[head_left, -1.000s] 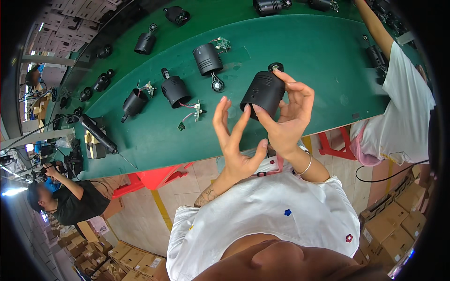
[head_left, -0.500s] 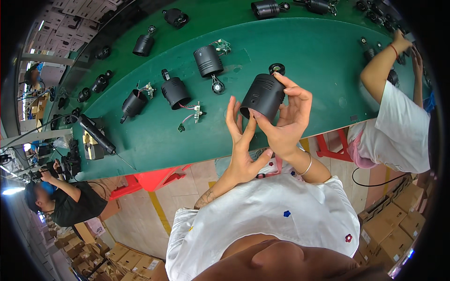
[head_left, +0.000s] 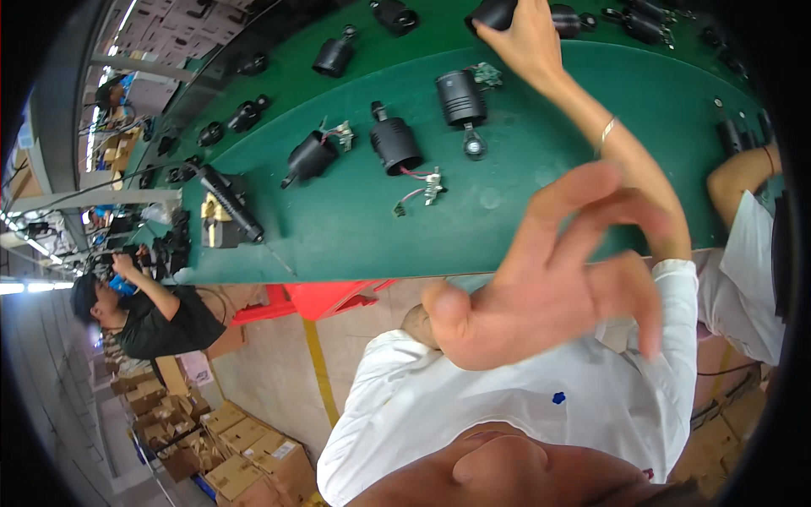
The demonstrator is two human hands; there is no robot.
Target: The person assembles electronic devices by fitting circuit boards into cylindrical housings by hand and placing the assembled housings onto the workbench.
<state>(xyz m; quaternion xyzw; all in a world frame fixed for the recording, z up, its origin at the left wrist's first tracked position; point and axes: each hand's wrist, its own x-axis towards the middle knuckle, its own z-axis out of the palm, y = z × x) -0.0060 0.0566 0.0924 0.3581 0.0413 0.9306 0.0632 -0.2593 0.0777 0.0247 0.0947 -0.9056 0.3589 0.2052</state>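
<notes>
My right hand [head_left: 525, 38], a bracelet on its wrist, is stretched far out over the green bench [head_left: 355, 228] to the strip at its back edge. Its fingers are closed on a black cylindrical housing [head_left: 492, 12]. My left hand [head_left: 549, 283] hovers close to the camera above my white shirt, fingers spread and curled, holding nothing. On the bench below my right arm lie other black housings [head_left: 461, 97] [head_left: 394, 144] [head_left: 309, 157]. Beside them are small circuit boards with wires [head_left: 429, 186].
A black power screwdriver [head_left: 230, 203] and a brass fixture [head_left: 213, 230] sit at the bench's left end. A person in black [head_left: 148, 317] works at the left, and a person in white [head_left: 752, 241] at the right. A red stool [head_left: 317, 297] stands under the bench, with cardboard boxes [head_left: 236, 439] on the floor.
My right hand has carried the black housing from in front of my chest out to the far strip. My left hand has let go of it and risen toward the camera.
</notes>
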